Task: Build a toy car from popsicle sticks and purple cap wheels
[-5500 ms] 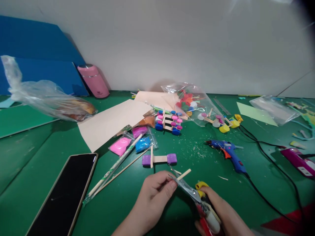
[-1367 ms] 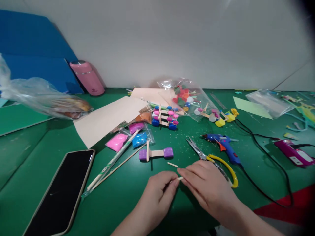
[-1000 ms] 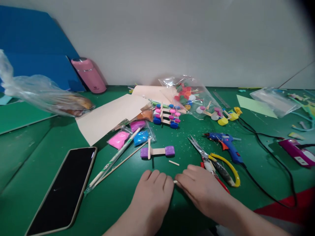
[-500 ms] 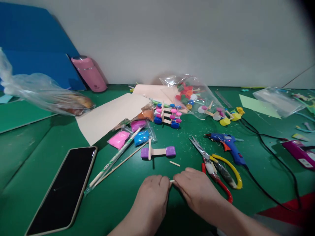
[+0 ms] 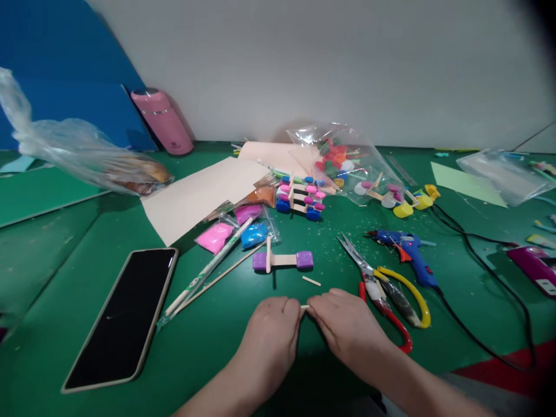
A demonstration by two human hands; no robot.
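Observation:
Close together at the front of the table, my left hand (image 5: pixel 273 333) and my right hand (image 5: pixel 345 321) are both closed on one short wooden stick (image 5: pixel 304 307). Only a small pale piece of it shows between the fingers; the rest is hidden. A second short stick piece (image 5: pixel 311 281) lies just beyond my hands. Behind that sits a small wooden craft-stick frame (image 5: pixel 283 260) with purple blocks at its two ends and an upright stick at its left. Long-nosed pliers (image 5: pixel 369 272) with red and yellow handles lie to the right of my right hand.
A blue glue gun (image 5: pixel 406 249) with a black cord lies at right. A phone (image 5: pixel 121 318) and wrapped sticks (image 5: pixel 208 269) are at left. Clay packets (image 5: pixel 215 236), small coloured models (image 5: pixel 302 198), a clear bag (image 5: pixel 347 153) and a pink bottle (image 5: pixel 163 121) stand farther back.
The view has shifted slightly, so the table items appear a little higher and farther right. Both hands keep their hold on the short stick, close together as before.

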